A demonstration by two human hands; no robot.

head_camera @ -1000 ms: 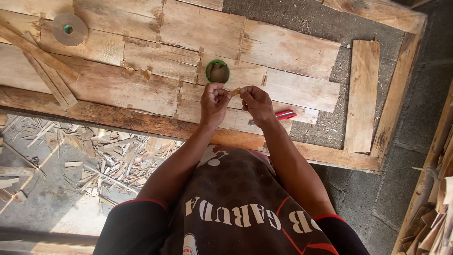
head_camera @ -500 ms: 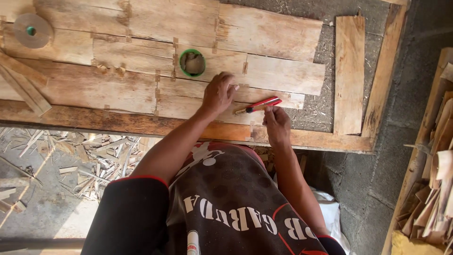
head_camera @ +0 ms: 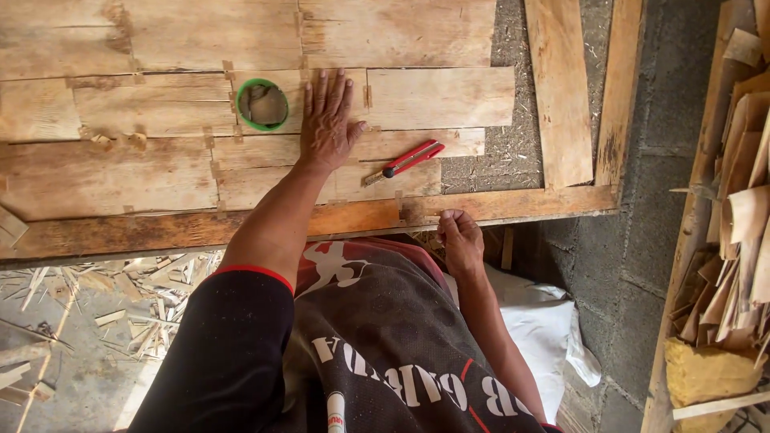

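Observation:
My left hand lies flat, fingers spread, on thin wooden veneer sheets laid on a work table. A green tape roll sits just left of its fingers. A red utility knife with its blade out lies on the veneer just right of that hand. My right hand rests at the table's near wooden edge, fingers curled, with nothing visible in it.
A loose plank lies on the table's right part. Stacked veneer scraps fill a rack at the right. Wood shavings cover the floor at the left. White cloth lies below the table.
Both hands were together by the tape roll. The knife was put down on the veneer, my left hand spread flat on the sheets, and my right hand drew back to the table edge.

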